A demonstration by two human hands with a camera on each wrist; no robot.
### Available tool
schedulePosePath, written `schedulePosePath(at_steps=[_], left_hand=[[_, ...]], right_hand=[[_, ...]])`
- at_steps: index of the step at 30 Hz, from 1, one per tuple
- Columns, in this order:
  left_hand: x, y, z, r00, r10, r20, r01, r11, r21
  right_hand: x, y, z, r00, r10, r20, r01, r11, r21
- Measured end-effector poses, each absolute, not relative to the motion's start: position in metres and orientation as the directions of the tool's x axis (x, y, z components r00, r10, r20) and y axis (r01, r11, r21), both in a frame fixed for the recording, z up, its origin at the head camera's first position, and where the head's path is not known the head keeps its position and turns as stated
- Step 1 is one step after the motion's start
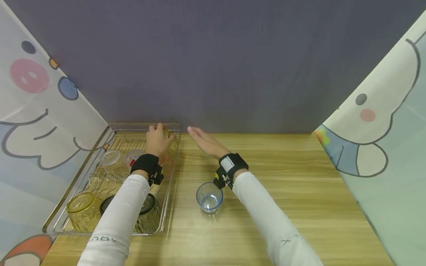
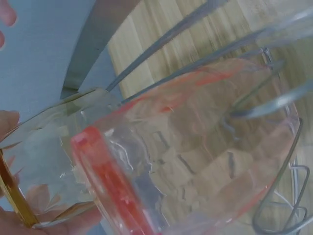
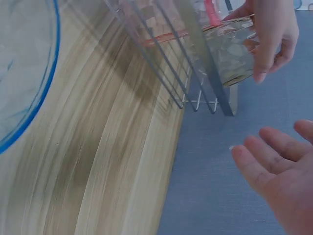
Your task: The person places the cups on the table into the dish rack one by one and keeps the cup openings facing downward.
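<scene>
At the back right corner of the wire rack (image 1: 170, 192), my left hand (image 1: 158, 141) grips a clear glass with an amber rim (image 2: 22, 196). Fingers and thumb sit around its rim end in the left wrist view. Right beside that glass stands a pink-rimmed glass (image 2: 195, 147), mostly hidden by my hand and wrist in the head view. My right hand (image 1: 208, 144) hovers just outside the rack's right side, fingers straight and holding nothing; in the right wrist view its palm (image 3: 293, 191) shows. Below my right wrist, a clear blue-rimmed glass (image 1: 209, 199) stands on the table.
Other glasses share the rack: a clear one (image 1: 111, 159), a pale one with a red label (image 1: 134, 157), a yellow one (image 1: 83, 210) and dark ones (image 1: 148, 212) in front. The wooden table (image 1: 283, 184) meets a grey wall (image 1: 219, 66) behind; patterned panels stand either side.
</scene>
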State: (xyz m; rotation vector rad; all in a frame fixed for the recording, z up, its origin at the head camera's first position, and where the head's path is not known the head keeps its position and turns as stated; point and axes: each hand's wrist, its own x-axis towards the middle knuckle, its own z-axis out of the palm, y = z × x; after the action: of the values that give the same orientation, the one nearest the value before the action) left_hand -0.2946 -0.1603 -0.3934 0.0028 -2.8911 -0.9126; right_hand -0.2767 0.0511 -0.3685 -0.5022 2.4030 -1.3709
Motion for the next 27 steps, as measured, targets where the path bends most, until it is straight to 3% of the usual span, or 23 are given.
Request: schedulePosePath(at_steps=[11, 19, 27], left_hand=[[-0.298, -0.163, -0.403, -0.988, -0.064, 0.143, 0.034, 0.804, 0.593], [-0.296, -0.160, -0.410, -0.995, -0.086, 0.051, -0.038, 0.798, 0.601], [-0.300, -0.159, -0.417, -0.995, -0.085, 0.046, -0.041, 0.803, 0.595]], right_hand=[[-0.272, 0.052, -0.371, -0.880, -0.454, -0.140, -0.117, 0.492, -0.863], [-0.273, 0.050, -0.375, -0.866, -0.484, -0.129, -0.146, 0.490, -0.859], [-0.271, 0.049, -0.378, -0.871, -0.467, -0.149, -0.130, 0.513, -0.849]])
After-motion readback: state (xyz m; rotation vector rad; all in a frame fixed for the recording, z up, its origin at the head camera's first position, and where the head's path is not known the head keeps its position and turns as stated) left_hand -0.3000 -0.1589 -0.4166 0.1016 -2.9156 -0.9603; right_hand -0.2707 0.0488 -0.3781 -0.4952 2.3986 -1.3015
